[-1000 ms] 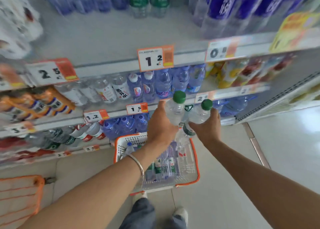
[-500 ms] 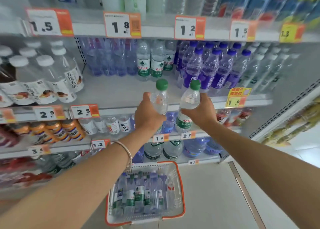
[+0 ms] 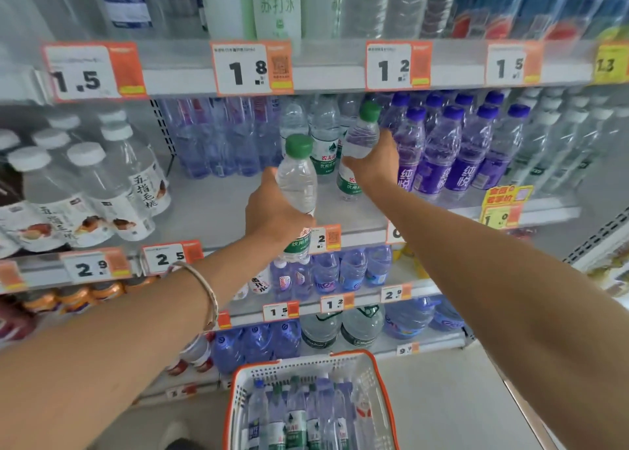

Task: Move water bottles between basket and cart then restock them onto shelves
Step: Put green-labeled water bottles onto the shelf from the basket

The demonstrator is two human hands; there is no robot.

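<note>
- White metal shelving (image 3: 218, 211) fills nearly all I can see, several tiers deep, each front edge lined with orange-and-white price tags.
- An orange-rimmed white basket (image 3: 238, 391) sits on the floor below my arms, close to the bottom tier, with water bottles (image 3: 296, 415) standing packed upright inside it.
- A block of purple-capped bottles (image 3: 439, 150) stands in rows on the middle tier, just right of my right hand.
- Two green-labelled bottles (image 3: 323, 143) already stand at the back of that same tier, between the pale blue bottles on the left and the purple ones.
- My left hand (image 3: 272, 211) is wrapped around the middle of a green-capped bottle (image 3: 297, 180), holding it upright in front of the shelf edge, not yet over the tier.
- My right hand (image 3: 374, 163) is clasped around a second green-capped bottle (image 3: 362, 136), tilted left, reaching in over the tier beside the green-labelled pair; its base seems to be at the shelf surface, though I cannot tell if it touches.
- A thin silver bangle (image 3: 207, 289) circles my left wrist.
- The tag reading 1.2 (image 3: 398, 64) hangs on the tier above, over the spot my right hand reaches into.
</note>
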